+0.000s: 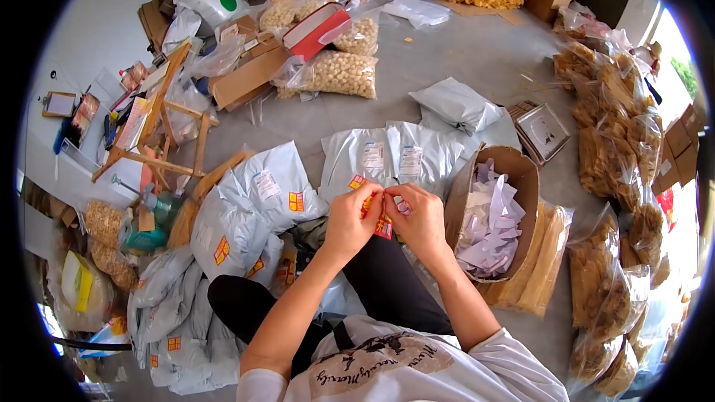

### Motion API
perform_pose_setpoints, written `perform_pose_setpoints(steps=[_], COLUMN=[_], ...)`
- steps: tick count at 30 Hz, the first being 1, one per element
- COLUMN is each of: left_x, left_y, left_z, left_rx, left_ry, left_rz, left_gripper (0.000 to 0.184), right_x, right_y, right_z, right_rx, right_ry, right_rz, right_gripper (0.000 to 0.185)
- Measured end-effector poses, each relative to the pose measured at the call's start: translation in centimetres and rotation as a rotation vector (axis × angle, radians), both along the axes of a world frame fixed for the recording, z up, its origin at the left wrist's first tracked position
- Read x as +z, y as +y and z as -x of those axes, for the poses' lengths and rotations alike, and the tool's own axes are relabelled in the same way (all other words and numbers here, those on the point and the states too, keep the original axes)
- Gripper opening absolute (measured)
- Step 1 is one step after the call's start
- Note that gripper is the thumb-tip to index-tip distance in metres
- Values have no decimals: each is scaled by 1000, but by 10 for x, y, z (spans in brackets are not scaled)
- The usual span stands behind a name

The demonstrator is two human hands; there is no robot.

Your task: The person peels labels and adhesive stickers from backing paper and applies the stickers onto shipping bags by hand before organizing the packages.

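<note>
Both hands meet in front of the body, above the dark-trousered legs. My left hand (353, 217) pinches a small red and yellow sticker sheet (383, 226) at its upper edge. Fingertips touching it, my right hand (417, 222) is closed on the same sheet from the other side. Just beyond them lie grey plastic mailing bags with white labels (374, 155). To the left, more filled grey bags (231, 227) bear red and yellow stickers. Beside my right hand stands an open cardboard box (527, 179) holding white and pinkish paper scraps (491, 219).
Clear bags of brown material (614, 126) line the right side. Bags of pale pieces (339, 73) lie at the upper left of centre. A wooden stool frame (199, 145) lies at left. Long brown packs (538, 260) sit beside the box. A metal tray (542, 132) is behind it.
</note>
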State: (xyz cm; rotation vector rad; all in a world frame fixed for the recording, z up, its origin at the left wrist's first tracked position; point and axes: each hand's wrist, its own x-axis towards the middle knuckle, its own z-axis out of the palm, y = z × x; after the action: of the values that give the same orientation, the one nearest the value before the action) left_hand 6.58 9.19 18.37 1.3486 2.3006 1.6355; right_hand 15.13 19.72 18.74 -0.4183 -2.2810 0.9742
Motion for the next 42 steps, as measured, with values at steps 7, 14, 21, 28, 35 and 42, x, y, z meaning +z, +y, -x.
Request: perform_pose_setpoints(steps=[7, 14, 21, 28, 35, 42], left_x=[-20, -65, -107, -130, -143, -136], left_y=[-3, -44, -99, -94, -87, -56], left_z=[18, 88, 119, 105, 98, 92], left_rx=[5, 238, 587, 669, 586, 388], left_ry=[-17, -1190, -1166, -1200, -1191, -1141], left_rz=[45, -312, -529, -360, -260, -188], left_gripper=[8, 7, 13, 13, 11, 7], right_x=[-24, -145, -236, -287, -300, -309], right_y=[5, 30, 73, 140, 130, 133], right_z=[19, 55, 64, 57, 57, 70], right_rx=[52, -111, -695, -971, -701, -580], right_ry=[70, 234, 372, 56, -381, -437], right_rz=[197, 1945, 1253, 207, 50, -24], right_gripper=[11, 11, 7, 9, 9, 23])
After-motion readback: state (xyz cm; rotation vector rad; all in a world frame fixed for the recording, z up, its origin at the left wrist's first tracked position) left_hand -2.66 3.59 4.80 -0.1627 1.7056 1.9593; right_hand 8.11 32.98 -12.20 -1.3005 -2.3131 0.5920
